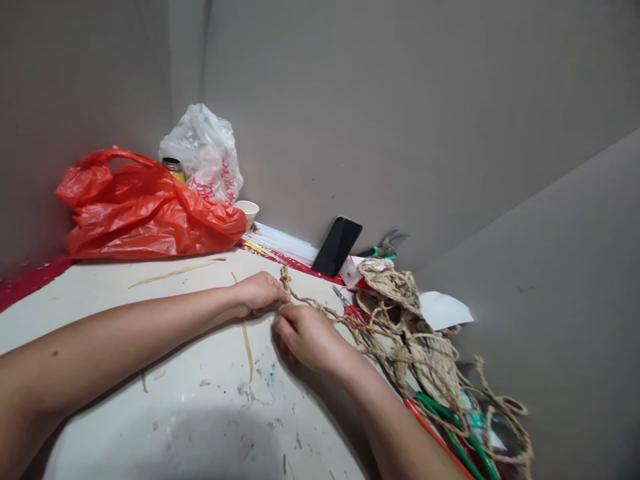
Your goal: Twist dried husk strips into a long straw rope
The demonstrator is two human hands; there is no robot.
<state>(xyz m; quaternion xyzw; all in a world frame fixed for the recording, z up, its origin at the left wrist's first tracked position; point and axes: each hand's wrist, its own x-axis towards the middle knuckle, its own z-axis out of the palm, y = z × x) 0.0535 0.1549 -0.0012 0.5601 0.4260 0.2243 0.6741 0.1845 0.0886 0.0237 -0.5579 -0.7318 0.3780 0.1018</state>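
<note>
My left hand (260, 293) and my right hand (305, 337) meet at the middle of a pale, stained table (165, 393). Both are pinched shut on the end of a braided straw rope (286, 281). The rope runs right from my fingers into a tangled heap of woven straw pieces (425, 347). A loose straw strip (247, 347) lies on the table under my left wrist.
A red plastic bag (140, 210), a white plastic bag (207, 153), a jar and a small cup (248, 212) sit in the back left corner. A black phone (337, 245) leans on the wall beside pliers (387, 247). Red-handled scissors (353, 310) and green tools (457, 433) lie at the right.
</note>
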